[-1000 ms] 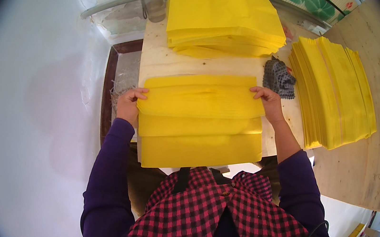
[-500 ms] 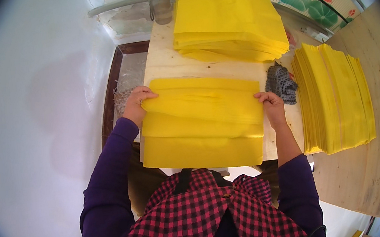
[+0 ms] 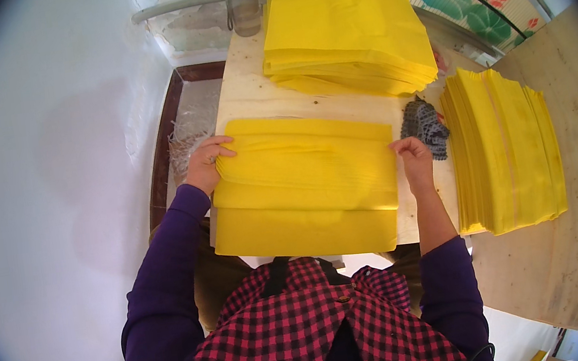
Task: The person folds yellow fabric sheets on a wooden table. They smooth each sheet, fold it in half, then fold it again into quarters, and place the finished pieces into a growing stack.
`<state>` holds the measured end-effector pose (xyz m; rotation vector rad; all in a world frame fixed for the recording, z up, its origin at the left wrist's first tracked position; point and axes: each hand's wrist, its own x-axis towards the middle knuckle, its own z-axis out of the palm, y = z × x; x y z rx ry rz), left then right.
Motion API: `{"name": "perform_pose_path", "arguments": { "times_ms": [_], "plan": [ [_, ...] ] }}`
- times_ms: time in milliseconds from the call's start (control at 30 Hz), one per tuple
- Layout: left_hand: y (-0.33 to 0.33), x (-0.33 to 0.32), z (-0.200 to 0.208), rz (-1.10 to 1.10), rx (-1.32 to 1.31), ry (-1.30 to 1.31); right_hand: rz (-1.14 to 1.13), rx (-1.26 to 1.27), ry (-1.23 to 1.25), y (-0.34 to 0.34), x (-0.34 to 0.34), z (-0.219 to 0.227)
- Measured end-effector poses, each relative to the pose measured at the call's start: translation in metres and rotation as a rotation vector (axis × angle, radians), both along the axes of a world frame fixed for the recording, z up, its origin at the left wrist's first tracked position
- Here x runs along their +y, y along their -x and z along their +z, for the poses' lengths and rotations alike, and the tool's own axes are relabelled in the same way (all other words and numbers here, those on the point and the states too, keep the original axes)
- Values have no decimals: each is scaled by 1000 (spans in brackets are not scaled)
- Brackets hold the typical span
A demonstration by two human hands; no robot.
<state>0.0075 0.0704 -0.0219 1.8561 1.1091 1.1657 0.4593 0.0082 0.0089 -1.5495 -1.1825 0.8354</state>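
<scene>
Now the layered yellow sheets [image 3: 307,178] are lying on the counter [image 3: 255,90] just ahead of the person, their upper layers forming one near edge where a second ago several were fanning out in steps. That is suggesting a more even bundle, though some ripples are still running across the top. The left hand [image 3: 208,163] is touching the sheets' left edge; whether its grip is pinching, I cannot tell. The right hand's [image 3: 416,164] grip is closing thumb and finger on their right edge, hardly shifting over the last half second. Beyond the sheets, a thick yellow pile [image 3: 344,20] is resting; to their right, a grey cloth [image 3: 424,128] is lying, with a folded yellow stack [image 3: 511,151] sitting farther right.
</scene>
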Motion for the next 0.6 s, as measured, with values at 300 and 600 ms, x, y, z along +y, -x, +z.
{"name": "perform_pose_path", "arguments": {
  "times_ms": [300, 600],
  "plan": [
    [1, 1, -5, 14, 9, -43, 266, -528, -254, 84, 29, 46],
    [1, -3, -5, 18, -26, -43, 514, -846, -46, 148, 31, 60]
  ]
}}
